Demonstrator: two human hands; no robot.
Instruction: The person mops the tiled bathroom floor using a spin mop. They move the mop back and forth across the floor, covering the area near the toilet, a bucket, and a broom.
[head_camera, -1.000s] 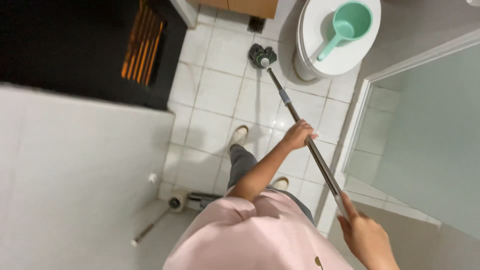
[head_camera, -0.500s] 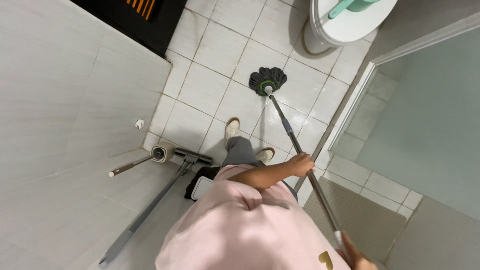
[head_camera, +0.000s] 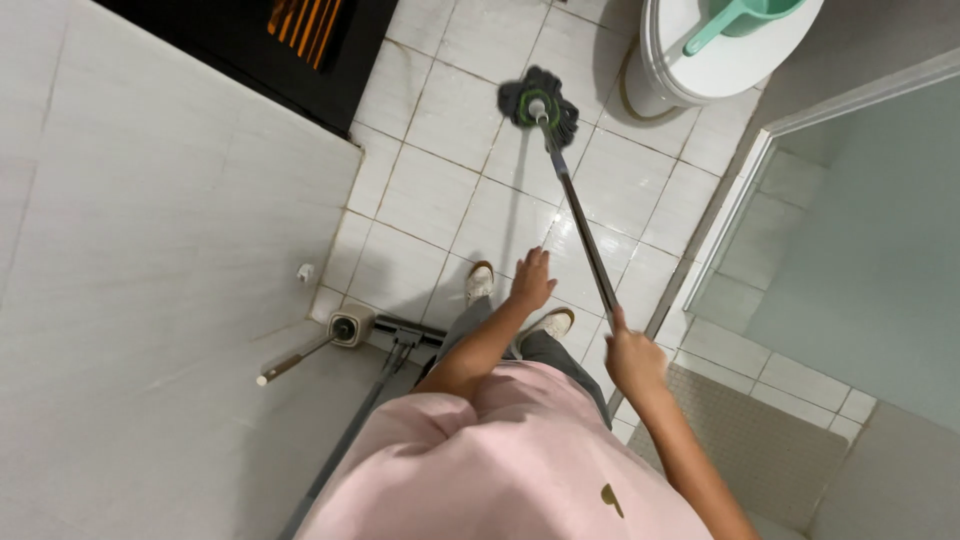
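The right hand (head_camera: 632, 360), low and right of centre in the frame, is closed around the upper end of the mop handle (head_camera: 580, 230). The left hand (head_camera: 530, 282) is off the handle — fingers spread and empty, hanging above the floor (head_camera: 440, 200) just left of the shaft, over the person's pale shoes (head_camera: 482, 282).

From the right hand the thin metal shaft slants up the frame to the mop head (head_camera: 538, 105), a dark round bundle of strands with a green hub, lying flat on the white tiles at top centre, near the base of the toilet (head_camera: 690, 70).

By my judgement the mopping is under way and not finished: the tiles below the mop head show a wet sheen, the rest I cannot tell.
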